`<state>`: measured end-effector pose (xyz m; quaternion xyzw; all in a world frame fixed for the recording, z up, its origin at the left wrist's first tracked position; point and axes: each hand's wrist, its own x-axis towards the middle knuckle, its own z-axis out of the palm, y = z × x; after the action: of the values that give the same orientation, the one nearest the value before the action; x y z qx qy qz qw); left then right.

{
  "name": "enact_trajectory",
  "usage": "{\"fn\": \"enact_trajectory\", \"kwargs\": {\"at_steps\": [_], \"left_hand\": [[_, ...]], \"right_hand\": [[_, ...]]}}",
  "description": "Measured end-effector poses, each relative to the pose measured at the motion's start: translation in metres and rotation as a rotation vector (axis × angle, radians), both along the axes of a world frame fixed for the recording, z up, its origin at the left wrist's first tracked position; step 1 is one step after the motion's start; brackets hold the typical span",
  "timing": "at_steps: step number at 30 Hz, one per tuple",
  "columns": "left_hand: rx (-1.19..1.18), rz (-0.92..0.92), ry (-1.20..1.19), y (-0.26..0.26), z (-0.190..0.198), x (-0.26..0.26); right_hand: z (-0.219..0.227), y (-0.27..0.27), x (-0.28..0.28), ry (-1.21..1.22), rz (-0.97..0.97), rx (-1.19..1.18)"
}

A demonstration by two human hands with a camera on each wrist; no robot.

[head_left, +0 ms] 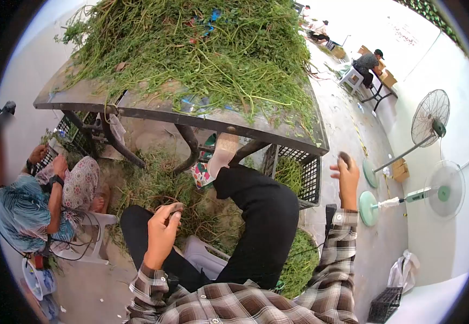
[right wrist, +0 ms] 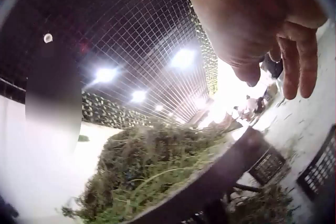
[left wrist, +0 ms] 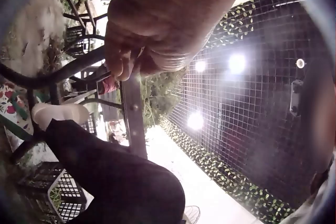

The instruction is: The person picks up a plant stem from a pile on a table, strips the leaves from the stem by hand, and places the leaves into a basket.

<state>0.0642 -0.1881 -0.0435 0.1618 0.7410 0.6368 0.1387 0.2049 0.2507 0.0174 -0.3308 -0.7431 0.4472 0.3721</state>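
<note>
My left hand (head_left: 161, 233) is raised over my lap, its fingers loosely bent and the thumb near the fingertips. Nothing shows sticking out of it, and the left wrist view has the same hand (left wrist: 157, 29) with fingers bent inward. Off to the right, my right hand (head_left: 348, 181) is held up apart from the table, fingers extended and nothing in them; its fingers (right wrist: 307, 69) also spread in the right wrist view. Dark marks show on the fingertips. In front of both hands, a large heap of green leafy stems (head_left: 202, 59) covers the dark table (head_left: 153, 110).
Black crates (head_left: 311, 181) of greens stand under the table's right side. Loose stems (head_left: 159, 178) litter the floor. A person (head_left: 34, 200) sits at the left on a white chair. Standing fans (head_left: 431, 119) are at the right; another person (head_left: 367, 67) sits farther back.
</note>
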Motion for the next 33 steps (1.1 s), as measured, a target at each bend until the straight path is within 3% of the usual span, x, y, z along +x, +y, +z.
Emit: {"fn": "enact_trajectory", "kwargs": {"at_steps": [6,8,11,20,25,27,33], "left_hand": [[-0.027,-0.020,0.071,-0.003,-0.006,0.003],[-0.029,-0.019,0.069,-0.005,-0.008,0.005],[-0.038,-0.007,0.070,-0.010,-0.010,0.006],[-0.058,0.026,0.022,-0.030,-0.018,0.000],[-0.058,0.035,0.033,-0.032,-0.020,-0.001],[-0.047,0.022,0.026,-0.032,-0.023,-0.001],[-0.045,0.004,0.014,-0.030,-0.027,-0.002]], "right_hand": [[0.052,-0.052,-0.086,-0.075,0.384,-0.062],[0.061,-0.067,-0.118,-0.043,0.551,-0.217],[0.053,-0.078,-0.169,-0.002,0.667,-0.249],[0.018,-0.089,-0.263,-0.186,0.603,-0.115],[0.026,-0.084,-0.267,-0.228,0.456,-0.043],[0.034,-0.072,-0.268,-0.215,0.442,0.177],[0.069,-0.055,-0.261,-0.008,0.317,0.239]]}}
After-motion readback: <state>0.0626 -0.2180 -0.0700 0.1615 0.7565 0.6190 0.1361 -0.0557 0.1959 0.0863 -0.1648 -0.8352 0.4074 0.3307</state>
